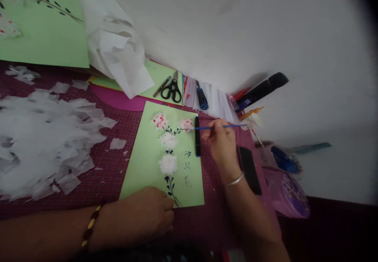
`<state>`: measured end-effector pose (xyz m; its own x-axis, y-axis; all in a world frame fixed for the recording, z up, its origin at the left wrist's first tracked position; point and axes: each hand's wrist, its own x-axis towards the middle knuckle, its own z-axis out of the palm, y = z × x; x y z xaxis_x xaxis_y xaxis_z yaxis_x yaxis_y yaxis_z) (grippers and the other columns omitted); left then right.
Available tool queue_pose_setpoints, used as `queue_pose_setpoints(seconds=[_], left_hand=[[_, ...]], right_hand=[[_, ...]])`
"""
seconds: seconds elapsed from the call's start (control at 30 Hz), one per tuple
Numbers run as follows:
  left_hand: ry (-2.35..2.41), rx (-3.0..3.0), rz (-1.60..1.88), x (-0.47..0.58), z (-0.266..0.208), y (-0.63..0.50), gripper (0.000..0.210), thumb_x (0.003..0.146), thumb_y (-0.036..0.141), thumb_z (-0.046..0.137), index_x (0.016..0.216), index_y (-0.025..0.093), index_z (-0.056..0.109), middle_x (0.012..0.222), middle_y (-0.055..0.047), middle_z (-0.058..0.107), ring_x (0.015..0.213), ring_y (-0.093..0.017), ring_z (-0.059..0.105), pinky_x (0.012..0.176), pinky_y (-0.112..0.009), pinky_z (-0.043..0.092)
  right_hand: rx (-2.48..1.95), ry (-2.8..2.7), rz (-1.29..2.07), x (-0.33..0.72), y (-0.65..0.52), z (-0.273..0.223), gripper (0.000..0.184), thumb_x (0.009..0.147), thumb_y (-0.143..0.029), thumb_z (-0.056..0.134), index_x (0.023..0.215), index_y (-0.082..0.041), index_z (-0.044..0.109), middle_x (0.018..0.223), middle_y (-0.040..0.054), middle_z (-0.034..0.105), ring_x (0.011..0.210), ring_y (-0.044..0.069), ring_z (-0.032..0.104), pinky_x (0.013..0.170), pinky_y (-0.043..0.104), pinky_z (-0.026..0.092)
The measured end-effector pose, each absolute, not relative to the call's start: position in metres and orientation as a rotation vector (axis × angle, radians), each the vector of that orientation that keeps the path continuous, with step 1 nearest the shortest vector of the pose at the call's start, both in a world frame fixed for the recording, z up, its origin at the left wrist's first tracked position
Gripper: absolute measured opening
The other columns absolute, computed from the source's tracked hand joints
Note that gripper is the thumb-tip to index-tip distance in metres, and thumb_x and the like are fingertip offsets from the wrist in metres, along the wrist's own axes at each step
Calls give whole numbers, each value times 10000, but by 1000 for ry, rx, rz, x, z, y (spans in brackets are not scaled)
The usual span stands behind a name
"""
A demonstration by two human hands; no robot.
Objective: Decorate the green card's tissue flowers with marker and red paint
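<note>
A thin blue paintbrush [203,128] is pinched in my right hand [222,146], which wears a silver bangle. The brush tip reaches the upper right tissue flower [186,124], white dotted with red. This flower sits on a light green sheet [138,167] beside another red-dotted flower [160,121]. Below them are two plain white tissue flowers [168,164], a painted stem with dark leaves, and dark handwritten characters [188,165]. My left hand [150,214] rests on the sheet's lower edge, fingers curled in and partly hidden, nothing visible in them.
White tissue pieces [47,144] pile up at left. Behind lie black scissors [172,91], a blue cutter [202,96] and crumpled white paper [118,53]. A black marker [197,136] borders the sheet. At right are a dark phone-like slab [249,169] and a pink container [285,193].
</note>
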<state>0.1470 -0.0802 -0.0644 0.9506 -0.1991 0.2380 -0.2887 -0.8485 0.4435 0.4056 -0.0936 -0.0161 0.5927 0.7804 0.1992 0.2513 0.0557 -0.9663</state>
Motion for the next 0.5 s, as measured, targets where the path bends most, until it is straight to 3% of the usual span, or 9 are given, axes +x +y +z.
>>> queue_pose_setpoints(seconds=[0.13,0.5], left_hand=[[-383,2582,320,147,-61,-78,218,871,195,675,685,191,561,641,18,603,535,-127,479,462,-350,263],[-372,2652,307,147,-64,-79,216,831,199,720,668,189,579,606,26,591,479,-131,488,422,-369,265]], right_hand=[[-1484,-1077,634,363,-105,-29,232,936,-425,526,859,-231,628,675,-11,641,597,134,599,573,285,485],[-1491,-1338,645,358,-106,-31,184,959,-345,537,885,-229,660,766,6,661,716,147,622,654,294,498]])
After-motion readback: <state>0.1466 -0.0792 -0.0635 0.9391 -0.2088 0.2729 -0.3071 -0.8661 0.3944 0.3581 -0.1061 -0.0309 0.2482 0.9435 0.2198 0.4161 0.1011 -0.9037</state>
